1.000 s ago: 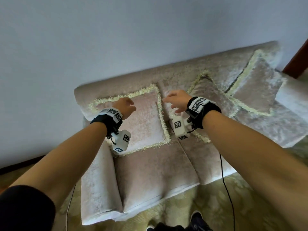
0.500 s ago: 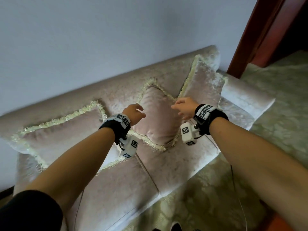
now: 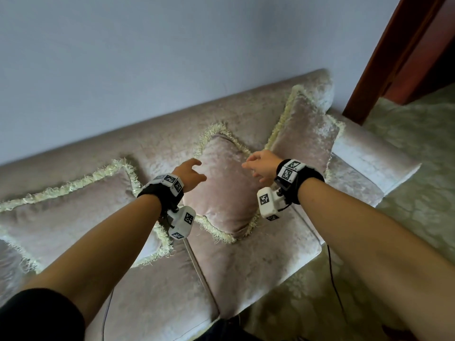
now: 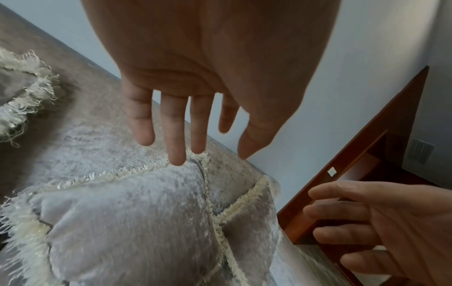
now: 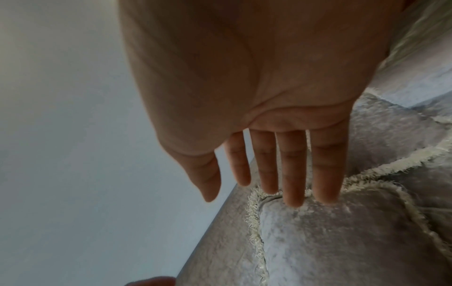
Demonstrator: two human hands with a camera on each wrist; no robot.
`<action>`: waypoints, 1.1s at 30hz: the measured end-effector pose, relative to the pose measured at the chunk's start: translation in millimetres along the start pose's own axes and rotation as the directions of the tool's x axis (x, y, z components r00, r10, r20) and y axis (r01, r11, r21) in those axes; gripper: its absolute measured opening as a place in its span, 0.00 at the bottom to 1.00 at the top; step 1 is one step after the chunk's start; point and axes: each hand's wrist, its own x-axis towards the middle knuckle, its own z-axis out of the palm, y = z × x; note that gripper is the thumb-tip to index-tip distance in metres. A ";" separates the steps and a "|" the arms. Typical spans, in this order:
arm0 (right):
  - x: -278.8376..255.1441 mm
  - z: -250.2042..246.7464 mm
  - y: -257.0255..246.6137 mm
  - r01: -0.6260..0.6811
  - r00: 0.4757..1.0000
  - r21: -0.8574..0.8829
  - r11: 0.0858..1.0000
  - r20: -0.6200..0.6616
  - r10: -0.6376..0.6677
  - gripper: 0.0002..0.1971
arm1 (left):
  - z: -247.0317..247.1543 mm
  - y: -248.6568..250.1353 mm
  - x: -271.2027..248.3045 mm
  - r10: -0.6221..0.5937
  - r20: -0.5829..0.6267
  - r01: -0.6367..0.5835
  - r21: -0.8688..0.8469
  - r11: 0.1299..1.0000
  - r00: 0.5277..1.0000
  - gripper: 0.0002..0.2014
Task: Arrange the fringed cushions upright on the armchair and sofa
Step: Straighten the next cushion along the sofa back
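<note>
Three pink velvet cushions with cream fringe lean on the sofa point(image 3: 157, 299) backrest. The middle cushion point(image 3: 225, 193) stands on a corner, tilted like a diamond. My left hand point(image 3: 190, 172) hovers at its left side and my right hand point(image 3: 261, 166) at its right side, both with fingers straight and holding nothing. In the left wrist view the left hand point(image 4: 186, 143) hangs over the cushion's point(image 4: 127, 222) top corner. The right hand point(image 5: 271, 185) hangs likewise above that cushion point(image 5: 342, 241). The left cushion point(image 3: 66, 212) and the right cushion point(image 3: 305, 134) are untouched.
A pale wall point(image 3: 172, 50) rises behind the sofa. A red-brown wooden door frame point(image 3: 394, 55) stands at the right, beside the sofa's armrest point(image 3: 371, 158). Green patterned carpet point(image 3: 418, 193) covers the floor. A thin black cable point(image 3: 332, 274) hangs by the seat's front edge.
My view and both hands have moved right along the sofa, from the left cushion to the middle one. The fingers have spread out straighter over its sides.
</note>
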 end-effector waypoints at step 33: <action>382.9 7.0 -65.6 0.479 0.829 -0.311 0.821 0.469 -0.306 0.14 | 21.7 -54.3 201.3 -0.631 -0.243 0.537 -0.357 0.765 0.737 0.22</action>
